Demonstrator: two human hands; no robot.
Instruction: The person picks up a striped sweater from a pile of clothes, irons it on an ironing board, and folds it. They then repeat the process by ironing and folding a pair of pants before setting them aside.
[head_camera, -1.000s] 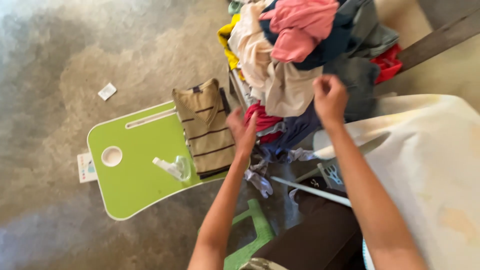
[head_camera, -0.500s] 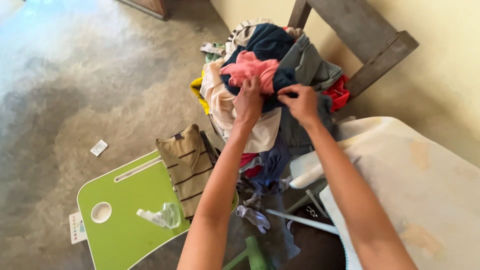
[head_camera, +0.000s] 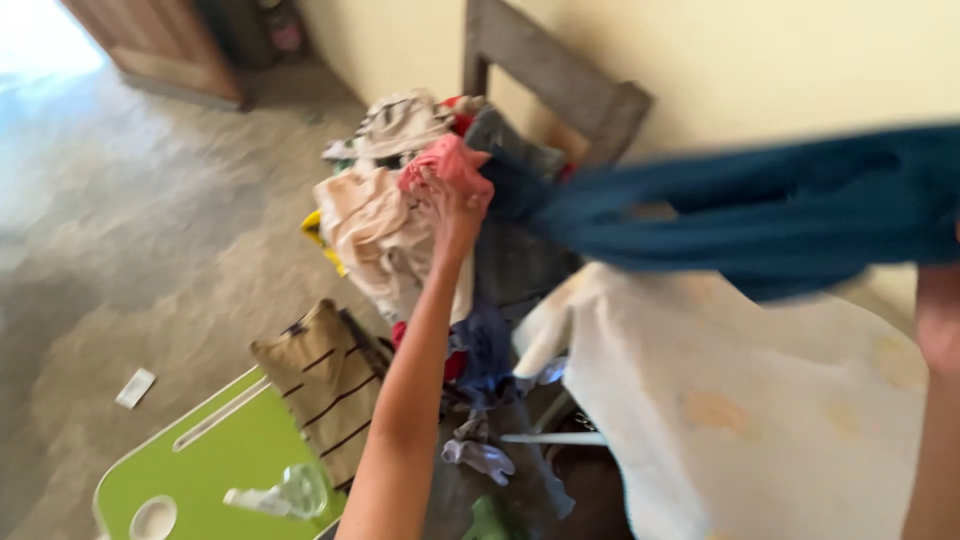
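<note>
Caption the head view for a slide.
Left hand on the clothes pile while a blue garment stretches over the ironing board.

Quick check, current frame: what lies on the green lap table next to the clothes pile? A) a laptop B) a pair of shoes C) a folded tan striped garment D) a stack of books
C: a folded tan striped garment lies across the right end of the green lap table, just left of the left forearm whose left hand reaches into the clothes pile.

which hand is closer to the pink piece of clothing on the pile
Left. The left hand is touching the pink garment on the pile; the right arm is far off at the right edge, its hand out of view.
</note>
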